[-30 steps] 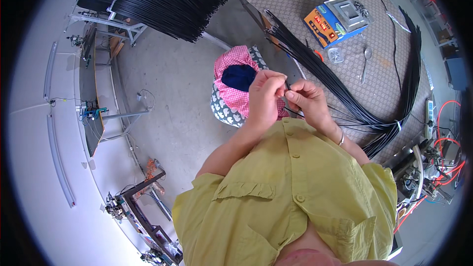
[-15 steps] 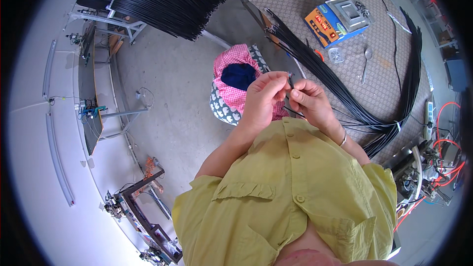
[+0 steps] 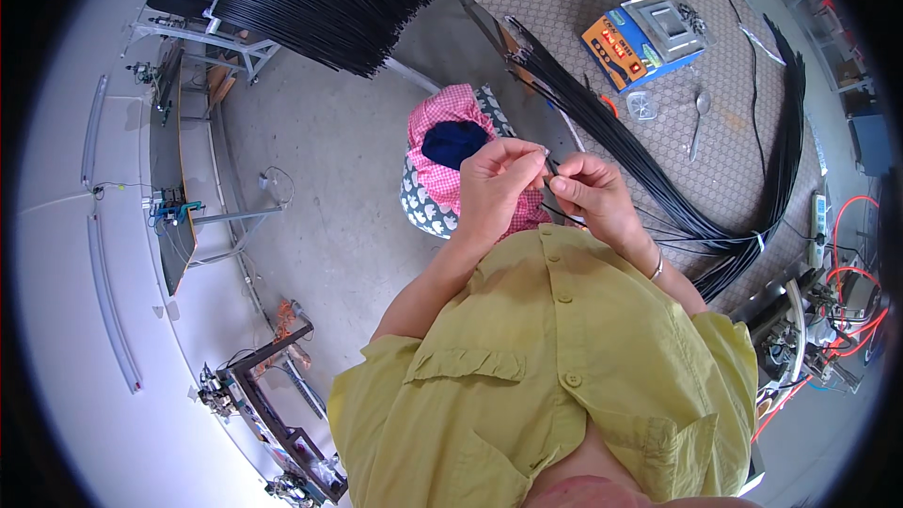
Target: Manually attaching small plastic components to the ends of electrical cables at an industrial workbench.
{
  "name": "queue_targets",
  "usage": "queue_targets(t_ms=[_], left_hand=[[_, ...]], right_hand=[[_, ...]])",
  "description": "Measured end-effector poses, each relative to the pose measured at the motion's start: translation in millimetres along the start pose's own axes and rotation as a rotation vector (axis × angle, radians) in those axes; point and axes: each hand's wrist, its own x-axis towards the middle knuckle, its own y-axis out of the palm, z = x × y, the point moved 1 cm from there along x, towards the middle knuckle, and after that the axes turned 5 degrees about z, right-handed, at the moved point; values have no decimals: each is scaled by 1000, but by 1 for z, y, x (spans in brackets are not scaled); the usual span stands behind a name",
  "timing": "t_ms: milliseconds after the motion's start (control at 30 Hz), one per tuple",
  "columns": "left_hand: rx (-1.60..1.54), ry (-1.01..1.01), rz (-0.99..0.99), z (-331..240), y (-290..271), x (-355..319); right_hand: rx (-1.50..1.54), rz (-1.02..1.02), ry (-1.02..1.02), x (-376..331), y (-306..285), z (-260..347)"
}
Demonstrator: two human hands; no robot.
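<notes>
In front of my chest my left hand [image 3: 499, 186] is closed in a pinch at the tip of a thin black cable [image 3: 552, 167]. Thumb and forefinger of my right hand [image 3: 599, 196] grip the same cable just beside it. A small pale bit shows at the cable's tip by my left fingertips, too small to name. Right of my hands, a long bundle of black cables [image 3: 649, 162] lies curved on the patterned table [image 3: 564, 9], bound with a pale tie.
On the table stand a blue and orange box [image 3: 628, 49] with a metal tray [image 3: 666, 21] on top, a clear plastic dish [image 3: 642, 105] and a spoon [image 3: 699, 127]. A checked pink cloth [image 3: 442, 105] covers a seat below. More black cables [image 3: 320, 0] hang on a rack at far left.
Both hands have shifted very slightly left and down with the cable, and its tip has drawn nearer my left fingertips. The things on the table have stayed put.
</notes>
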Motion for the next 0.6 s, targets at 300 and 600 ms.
queue_targets(t_ms=[300,600], left_hand=[[-265,34,-70,10,16,-9],[-179,-103,-3,-3,3,-1]], right_hand=[[135,-30,-72,3,5,-17],[77,31,-52,1,-1,-7]])
